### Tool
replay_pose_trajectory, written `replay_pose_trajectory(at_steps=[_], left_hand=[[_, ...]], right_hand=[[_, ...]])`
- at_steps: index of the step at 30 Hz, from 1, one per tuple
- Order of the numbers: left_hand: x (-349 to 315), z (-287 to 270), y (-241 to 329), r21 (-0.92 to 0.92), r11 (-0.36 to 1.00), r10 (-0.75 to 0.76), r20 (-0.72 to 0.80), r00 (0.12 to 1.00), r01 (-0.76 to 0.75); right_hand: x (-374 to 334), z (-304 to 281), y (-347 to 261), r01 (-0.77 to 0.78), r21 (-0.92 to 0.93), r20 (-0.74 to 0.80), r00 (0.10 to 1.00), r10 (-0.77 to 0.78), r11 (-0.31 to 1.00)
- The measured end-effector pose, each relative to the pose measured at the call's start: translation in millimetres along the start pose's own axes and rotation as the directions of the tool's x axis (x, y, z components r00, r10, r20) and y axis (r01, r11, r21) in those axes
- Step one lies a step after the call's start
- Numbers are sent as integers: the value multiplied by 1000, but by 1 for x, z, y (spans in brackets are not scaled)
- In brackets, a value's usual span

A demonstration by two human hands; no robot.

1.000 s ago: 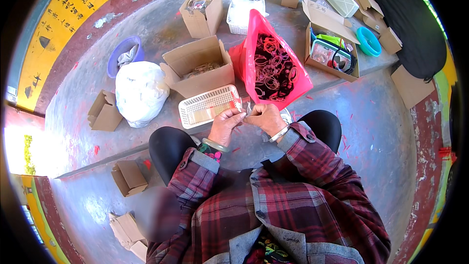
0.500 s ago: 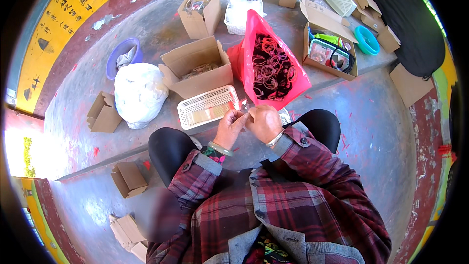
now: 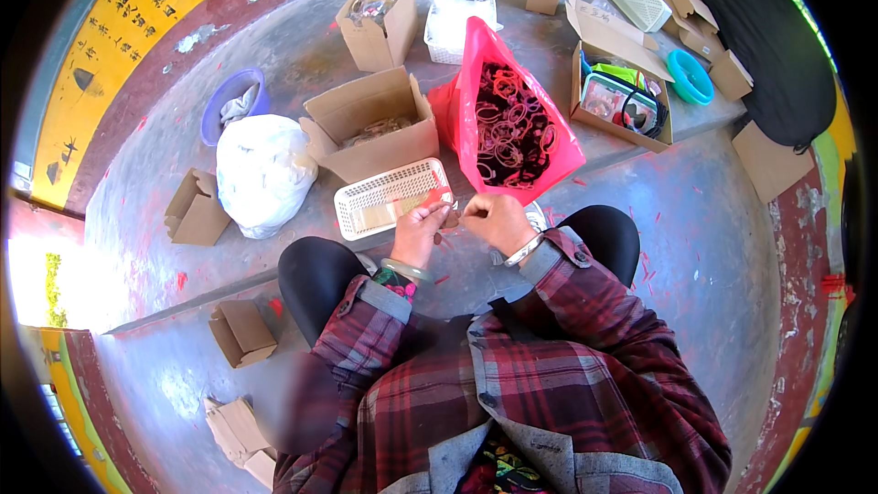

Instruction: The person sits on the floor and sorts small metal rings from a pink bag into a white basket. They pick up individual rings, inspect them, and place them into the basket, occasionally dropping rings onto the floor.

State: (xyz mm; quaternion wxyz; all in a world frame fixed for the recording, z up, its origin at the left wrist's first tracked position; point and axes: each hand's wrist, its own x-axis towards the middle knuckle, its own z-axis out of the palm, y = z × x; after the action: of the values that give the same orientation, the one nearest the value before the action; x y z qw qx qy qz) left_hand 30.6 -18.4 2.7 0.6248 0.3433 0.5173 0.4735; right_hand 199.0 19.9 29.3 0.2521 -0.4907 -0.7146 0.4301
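Note:
My left hand is closed, its thumb and fingers pinching something small and brownish that I cannot make out. Just to its right, my right hand has its fingers pressed together, and whatever they hold is hidden. A small gap separates the two hands. Both are over the near side of a white plastic basket, which holds flat tan pieces and a reddish bit at its right end. Beyond my right hand stands an open bright pink plastic bag, full of thin ring-shaped bands in pink, red and dark tones.
Behind the basket stands an open cardboard box; a stuffed white bag and a purple basin are to the left. At the right are a box of odds and ends and a turquoise basin. A step edge crosses the floor.
My hands have moved apart from touching: the left went slightly left and the right slightly right. The thing pinched between them now shows only at my left fingertips.

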Motion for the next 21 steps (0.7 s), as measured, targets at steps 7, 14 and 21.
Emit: replay_pose_trajectory(at_steps=[7, 14, 21], left_hand=[[-4, 6, 11, 69, 996, -65, 26, 998, 63], [-7, 11, 12, 184, 983, -40, 51, 998, 30], [-7, 11, 7, 336, 941, -7, 123, 992, -36]], right_hand=[[2, -13, -18, -6, 245, -38, 999, 16, 970], [-3, -14, -30, 536, -345, -99, 796, -598, 771], [-5, -10, -25, 491, -382, -88, 824, -559, 783]])
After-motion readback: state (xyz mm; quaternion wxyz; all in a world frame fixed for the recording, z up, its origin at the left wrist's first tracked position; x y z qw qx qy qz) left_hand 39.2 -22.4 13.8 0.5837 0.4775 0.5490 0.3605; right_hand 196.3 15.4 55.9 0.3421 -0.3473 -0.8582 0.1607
